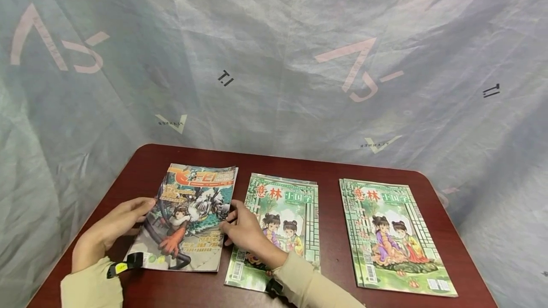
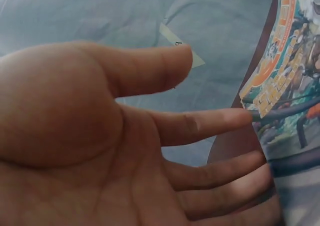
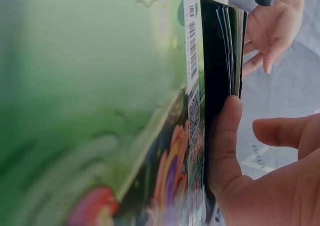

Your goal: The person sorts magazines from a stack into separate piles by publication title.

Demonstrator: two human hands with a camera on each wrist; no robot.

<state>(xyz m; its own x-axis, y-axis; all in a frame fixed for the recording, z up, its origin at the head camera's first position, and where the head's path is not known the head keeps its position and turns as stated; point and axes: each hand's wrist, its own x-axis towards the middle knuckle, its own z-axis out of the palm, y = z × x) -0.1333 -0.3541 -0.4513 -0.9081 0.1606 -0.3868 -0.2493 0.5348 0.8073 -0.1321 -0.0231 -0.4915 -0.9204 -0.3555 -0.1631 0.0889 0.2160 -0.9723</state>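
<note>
From my end: grey cloth (image 1: 274, 61) behind a red-brown table (image 1: 336, 251). On it I log a green magazine stack on the right (image 1: 398, 236), a middle green magazine stack (image 1: 293, 222) (same cover), and, at left, a comic magazine (image 1: 184, 222) between both hands. Left hand (image 1: 113, 225): fingers straight, tips at its left edge, thumb apart. Right hand (image 1: 248, 229): one finger touching its page edges, thumb apart. Black wrist straps (image 1: 125, 266).
</note>
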